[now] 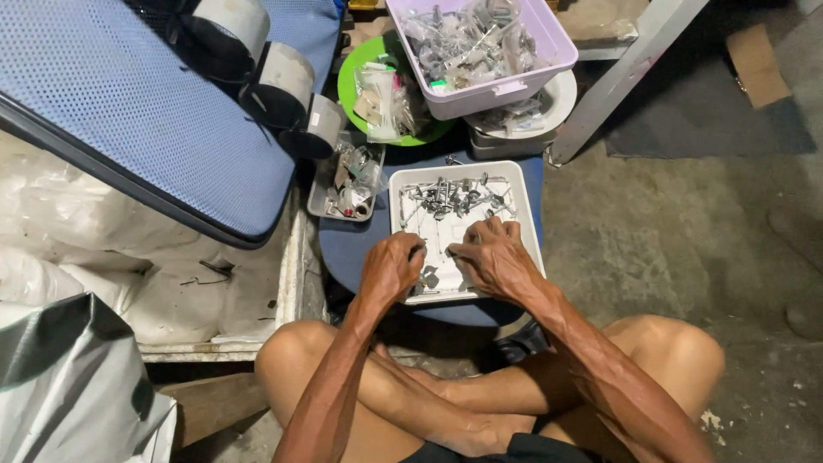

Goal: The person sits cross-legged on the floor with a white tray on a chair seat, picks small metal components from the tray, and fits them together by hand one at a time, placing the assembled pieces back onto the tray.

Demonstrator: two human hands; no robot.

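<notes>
A white rectangular tray (525, 206) rests on a blue round seat in front of me, holding several small metal parts (450, 197) piled toward its far end. My left hand (390, 266) hovers over the tray's near left side with fingers curled around something small that I cannot make out. My right hand (491, 255) lies over the tray's middle, fingertips pinched together toward the left hand. Both hands nearly meet above the tray. My crossed bare legs are below.
A lilac bin (549, 43) of bagged metal parts stands at the back on a white bowl. Beside it are a green plate (350, 81) with small bags and a clear small box (319, 201). A blue mesh panel (129, 111) leans at left; concrete floor lies right.
</notes>
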